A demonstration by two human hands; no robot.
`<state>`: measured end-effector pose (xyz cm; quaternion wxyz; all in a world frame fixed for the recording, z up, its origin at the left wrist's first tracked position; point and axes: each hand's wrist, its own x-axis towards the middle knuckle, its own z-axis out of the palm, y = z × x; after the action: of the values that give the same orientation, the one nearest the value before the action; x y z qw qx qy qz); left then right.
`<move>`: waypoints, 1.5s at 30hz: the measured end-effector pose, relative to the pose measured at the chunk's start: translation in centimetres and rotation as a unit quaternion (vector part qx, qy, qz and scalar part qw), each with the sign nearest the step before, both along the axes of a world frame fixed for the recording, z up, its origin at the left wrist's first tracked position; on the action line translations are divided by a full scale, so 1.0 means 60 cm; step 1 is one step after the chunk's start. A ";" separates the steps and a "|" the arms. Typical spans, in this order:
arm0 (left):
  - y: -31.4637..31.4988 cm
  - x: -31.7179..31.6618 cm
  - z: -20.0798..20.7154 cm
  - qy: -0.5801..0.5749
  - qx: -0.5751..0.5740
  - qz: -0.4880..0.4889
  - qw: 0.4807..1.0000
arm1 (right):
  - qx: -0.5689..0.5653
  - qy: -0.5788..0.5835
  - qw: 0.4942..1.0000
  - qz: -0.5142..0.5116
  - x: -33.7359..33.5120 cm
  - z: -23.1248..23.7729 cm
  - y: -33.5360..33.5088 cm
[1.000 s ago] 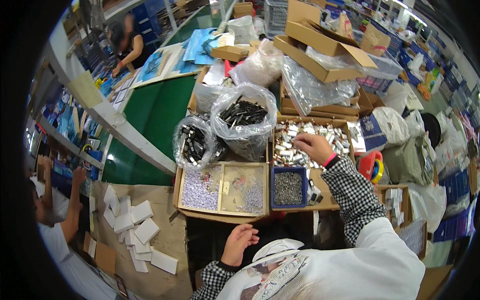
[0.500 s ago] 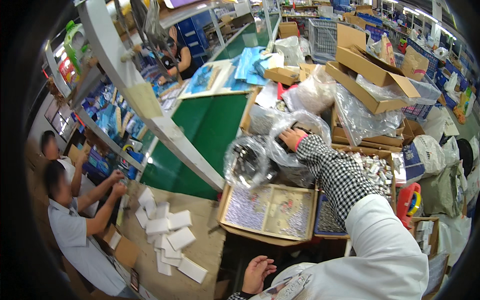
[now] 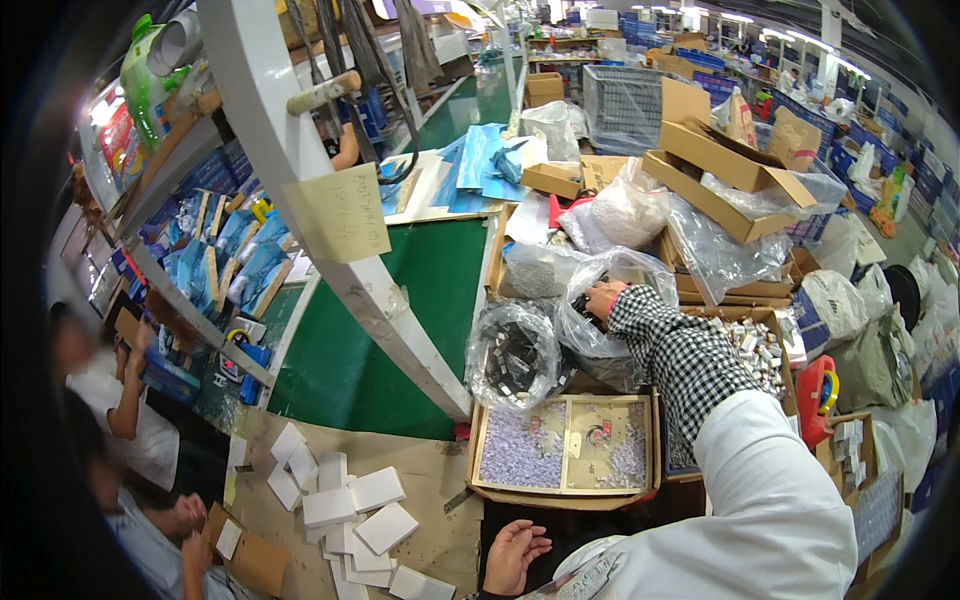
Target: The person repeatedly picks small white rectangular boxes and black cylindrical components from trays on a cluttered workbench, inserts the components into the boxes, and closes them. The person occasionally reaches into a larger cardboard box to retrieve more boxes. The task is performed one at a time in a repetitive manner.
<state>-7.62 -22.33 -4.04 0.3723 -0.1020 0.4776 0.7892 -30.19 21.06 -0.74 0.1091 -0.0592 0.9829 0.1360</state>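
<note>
With the right hand (image 3: 602, 297) in the clear bag (image 3: 590, 336) of black parts (image 3: 580, 304) at three o'clock from view centre, its grip too hidden to tell, the half-curled, seemingly empty left hand (image 3: 514, 556) at six o'clock could best steady the slack rim.

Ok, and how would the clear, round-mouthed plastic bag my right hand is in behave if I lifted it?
The clear, round-mouthed plastic bag seems likely floppy: its thin walls are creased. Its open mouth could let the small dark pieces spill if it tipped. Its glossy shine suggests it may be slippery.
</note>
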 end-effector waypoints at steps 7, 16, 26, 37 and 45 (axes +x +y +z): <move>0.000 -0.024 -0.022 -0.032 0.034 -0.023 0.999 | 0.077 0.070 0.993 0.048 0.035 0.050 0.017; 0.053 -0.021 -0.017 0.005 0.047 -0.082 0.996 | -0.132 0.114 0.984 -0.029 0.095 0.141 0.028; 0.138 0.000 0.003 0.011 0.056 -0.154 0.986 | -0.551 0.315 0.740 -0.225 0.319 0.157 0.105; 0.250 0.035 -0.002 0.012 -0.001 -0.277 0.961 | -0.459 0.171 0.683 -0.541 0.654 -0.094 0.097; 0.282 0.058 0.007 0.011 -0.036 -0.313 0.949 | -0.401 0.195 0.722 -0.529 0.667 -0.169 0.066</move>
<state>-4.16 -5.39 -3.65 0.5911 0.0482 0.5178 0.6166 9.81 25.01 -10.86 -0.0642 0.4604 0.8167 -0.3420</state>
